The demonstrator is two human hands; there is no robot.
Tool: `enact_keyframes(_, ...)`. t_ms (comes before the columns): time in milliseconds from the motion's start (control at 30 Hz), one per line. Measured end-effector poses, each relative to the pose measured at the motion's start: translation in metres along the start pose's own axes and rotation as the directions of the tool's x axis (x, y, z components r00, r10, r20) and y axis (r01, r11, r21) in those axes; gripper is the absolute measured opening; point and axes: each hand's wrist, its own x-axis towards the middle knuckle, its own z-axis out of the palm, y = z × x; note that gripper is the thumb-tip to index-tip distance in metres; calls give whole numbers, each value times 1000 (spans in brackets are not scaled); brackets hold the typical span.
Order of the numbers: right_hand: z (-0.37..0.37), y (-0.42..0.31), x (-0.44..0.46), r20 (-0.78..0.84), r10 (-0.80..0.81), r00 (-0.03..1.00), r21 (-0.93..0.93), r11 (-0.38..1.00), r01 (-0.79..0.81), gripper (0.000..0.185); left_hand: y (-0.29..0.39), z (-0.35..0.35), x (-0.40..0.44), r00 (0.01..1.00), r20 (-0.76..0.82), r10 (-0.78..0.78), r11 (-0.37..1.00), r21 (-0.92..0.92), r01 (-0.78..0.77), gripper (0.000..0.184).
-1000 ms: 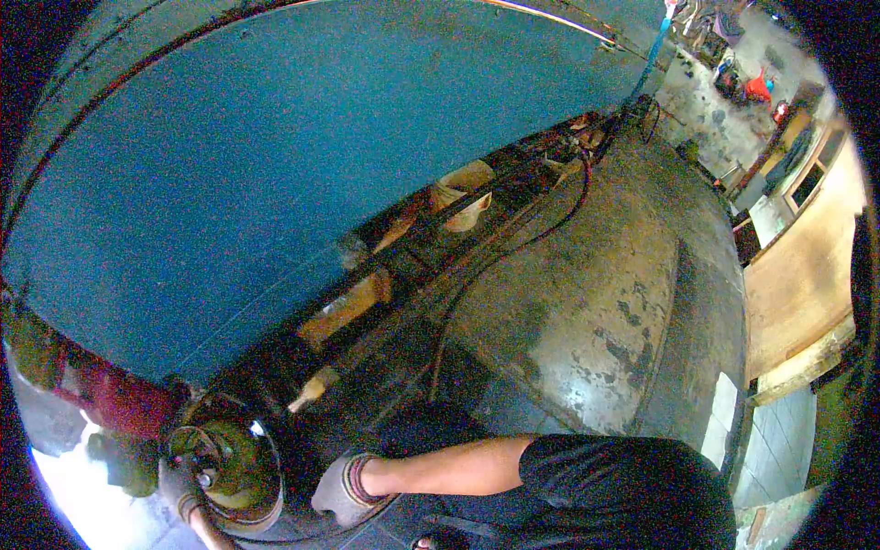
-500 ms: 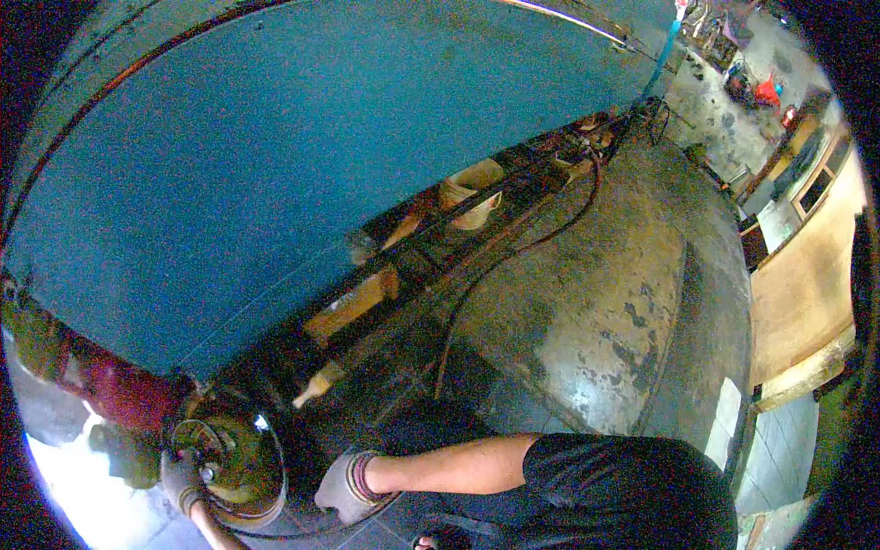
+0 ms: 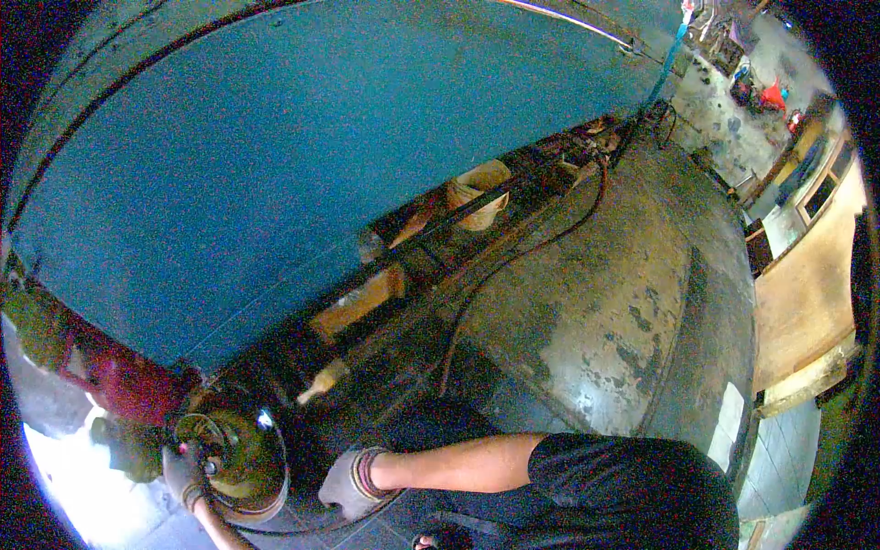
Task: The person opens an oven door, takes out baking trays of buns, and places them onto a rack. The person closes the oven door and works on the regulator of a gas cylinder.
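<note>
At the lower left is a round, shiny metal part [image 3: 243,449] with a bright rim and a smaller fitting in its middle. My left hand [image 3: 183,475], in a grey knit glove, is at its left edge, fingers curled against the fitting; what they grip is hidden. My right hand [image 3: 348,484], gloved alike, is closed just right of the round part, its fingers turned away, so any held thing cannot be made out. A dark hose or cable [image 3: 302,530] curves beneath both hands.
A large blue panel [image 3: 229,202] fills the upper left. Along its lower edge runs a dark frame holding a pale bucket-like container [image 3: 478,197], a wooden block [image 3: 362,298] and a pale bottle-shaped item [image 3: 323,380]. A hose [image 3: 458,321] crosses beside the worn, curved metal surface [image 3: 587,357].
The whole view has shifted slightly, so the surroundings sit a little to the right and lower. Both hands keep nearly the same places by the round part.
</note>
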Motion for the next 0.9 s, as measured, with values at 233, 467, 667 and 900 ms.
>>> enact_keyframes(233,2,-1,1,-12,-8,1000,10,1000,9,45,-33,8,29,954,127,272,959,46,-280,47)
enact_keyframes(467,3,-2,-6,-67,-18,998,45,999,21,45,14,-5,8,987,21,-159,961,232,150,50)
enact_keyframes(667,1,-2,-1,-28,-32,999,5,999,32,44,-11,1,14,991,125,36,999,33,-40,52)
enact_keyframes(900,-27,-8,-4,63,-26,998,159,987,16,54,62,-41,-20,983,179,41,998,30,-47,46)
